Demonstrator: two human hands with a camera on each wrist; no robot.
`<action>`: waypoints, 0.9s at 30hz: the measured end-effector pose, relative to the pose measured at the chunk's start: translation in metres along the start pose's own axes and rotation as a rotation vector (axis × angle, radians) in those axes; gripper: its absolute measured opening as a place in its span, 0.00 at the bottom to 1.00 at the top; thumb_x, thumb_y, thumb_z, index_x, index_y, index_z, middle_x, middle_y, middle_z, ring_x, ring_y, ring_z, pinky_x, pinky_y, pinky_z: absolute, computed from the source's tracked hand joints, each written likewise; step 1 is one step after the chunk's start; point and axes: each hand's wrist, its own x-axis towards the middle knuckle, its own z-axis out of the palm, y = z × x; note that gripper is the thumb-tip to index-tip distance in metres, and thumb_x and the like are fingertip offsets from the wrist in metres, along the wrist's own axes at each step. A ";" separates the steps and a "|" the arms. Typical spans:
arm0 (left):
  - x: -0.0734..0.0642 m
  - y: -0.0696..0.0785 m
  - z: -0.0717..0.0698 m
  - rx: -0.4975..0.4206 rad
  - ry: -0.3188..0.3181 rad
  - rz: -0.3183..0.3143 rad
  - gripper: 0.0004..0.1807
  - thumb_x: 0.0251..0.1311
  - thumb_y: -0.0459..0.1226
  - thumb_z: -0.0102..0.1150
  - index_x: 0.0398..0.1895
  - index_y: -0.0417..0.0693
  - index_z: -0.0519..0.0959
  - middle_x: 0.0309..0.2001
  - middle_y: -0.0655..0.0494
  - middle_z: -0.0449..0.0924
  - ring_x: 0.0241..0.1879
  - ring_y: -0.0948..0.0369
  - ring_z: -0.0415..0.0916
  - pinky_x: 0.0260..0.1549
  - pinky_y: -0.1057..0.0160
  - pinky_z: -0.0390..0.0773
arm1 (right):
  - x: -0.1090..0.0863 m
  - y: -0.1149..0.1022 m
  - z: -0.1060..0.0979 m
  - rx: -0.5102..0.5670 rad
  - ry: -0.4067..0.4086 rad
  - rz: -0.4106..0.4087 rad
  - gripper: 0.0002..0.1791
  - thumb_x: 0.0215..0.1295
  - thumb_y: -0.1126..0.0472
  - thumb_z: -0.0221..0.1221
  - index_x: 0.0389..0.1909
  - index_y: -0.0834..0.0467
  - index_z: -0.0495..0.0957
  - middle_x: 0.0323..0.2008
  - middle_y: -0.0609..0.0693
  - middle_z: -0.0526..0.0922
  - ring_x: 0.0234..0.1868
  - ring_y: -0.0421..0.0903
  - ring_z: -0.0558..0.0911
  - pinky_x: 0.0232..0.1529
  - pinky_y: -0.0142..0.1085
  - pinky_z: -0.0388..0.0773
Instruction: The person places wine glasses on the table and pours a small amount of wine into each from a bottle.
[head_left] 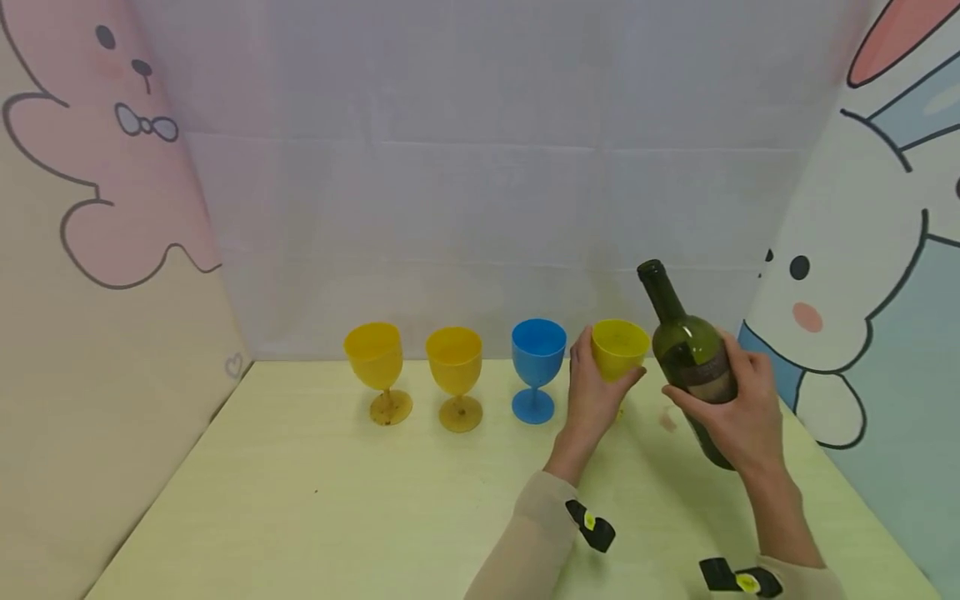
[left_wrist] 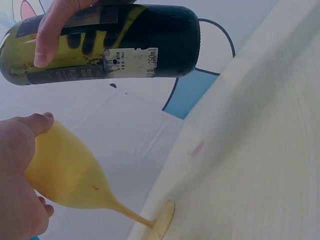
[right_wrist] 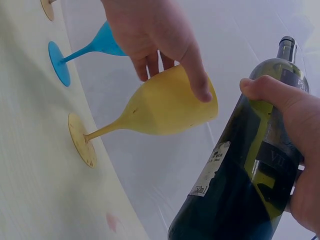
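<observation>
My left hand (head_left: 590,398) holds the bowl of a yellow goblet (head_left: 621,354), its thumb and fingers on either side. The goblet's round foot (right_wrist: 81,142) is at the tabletop. My right hand (head_left: 750,408) grips a green glass wine bottle (head_left: 693,342) around its labelled body. The bottle leans left, its neck pointing up and away, with the mouth above and to the right of the yellow goblet's rim. In the left wrist view, a white label (left_wrist: 131,62) reading 750ml shows on its side. A blue goblet (head_left: 536,354) stands just left of my left hand.
Two more yellow goblets, one at the far left (head_left: 373,358) and one beside it (head_left: 454,362), stand upright in line with the blue one. Behind the pale table (head_left: 337,517) hangs a white cloth (head_left: 465,208). Cartoon-printed walls flank both sides.
</observation>
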 end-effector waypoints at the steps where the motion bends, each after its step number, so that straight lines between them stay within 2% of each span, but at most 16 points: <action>1: 0.000 0.002 -0.001 0.006 0.004 0.006 0.48 0.58 0.50 0.69 0.77 0.59 0.51 0.72 0.58 0.60 0.66 0.58 0.66 0.67 0.52 0.71 | 0.000 0.000 0.000 0.001 0.000 0.001 0.54 0.39 0.58 0.80 0.72 0.44 0.66 0.53 0.65 0.66 0.48 0.59 0.68 0.37 0.47 0.63; 5: -0.001 0.009 -0.007 0.038 0.018 0.024 0.45 0.61 0.49 0.67 0.77 0.59 0.51 0.72 0.59 0.60 0.67 0.59 0.65 0.67 0.54 0.71 | 0.001 0.000 0.000 0.002 0.005 -0.001 0.55 0.39 0.59 0.80 0.72 0.45 0.66 0.53 0.65 0.66 0.47 0.58 0.68 0.36 0.47 0.62; 11: -0.005 0.022 -0.021 0.052 0.044 0.118 0.36 0.64 0.45 0.64 0.72 0.55 0.60 0.68 0.56 0.65 0.66 0.57 0.67 0.66 0.56 0.72 | 0.001 0.000 0.001 0.004 0.012 -0.006 0.55 0.37 0.60 0.81 0.72 0.45 0.66 0.52 0.65 0.66 0.46 0.55 0.67 0.36 0.46 0.62; 16: -0.010 0.030 -0.033 -0.041 0.040 0.180 0.26 0.66 0.41 0.62 0.65 0.50 0.69 0.62 0.55 0.71 0.62 0.57 0.71 0.64 0.58 0.74 | 0.001 -0.002 0.001 0.009 0.010 -0.013 0.54 0.38 0.61 0.80 0.72 0.44 0.66 0.51 0.65 0.66 0.46 0.55 0.67 0.37 0.45 0.62; 22: -0.013 0.031 -0.047 -0.144 0.036 0.258 0.21 0.66 0.38 0.62 0.60 0.47 0.72 0.57 0.54 0.75 0.56 0.56 0.76 0.57 0.57 0.80 | -0.001 -0.004 0.000 0.011 0.014 -0.016 0.53 0.40 0.60 0.80 0.71 0.43 0.67 0.51 0.65 0.65 0.46 0.54 0.66 0.37 0.46 0.61; 27: -0.012 0.028 -0.067 -0.213 0.082 0.323 0.18 0.66 0.37 0.62 0.57 0.45 0.74 0.53 0.51 0.77 0.50 0.57 0.79 0.51 0.54 0.83 | -0.002 -0.004 0.001 0.015 0.016 -0.014 0.53 0.40 0.59 0.80 0.71 0.44 0.67 0.50 0.65 0.66 0.45 0.52 0.66 0.35 0.45 0.61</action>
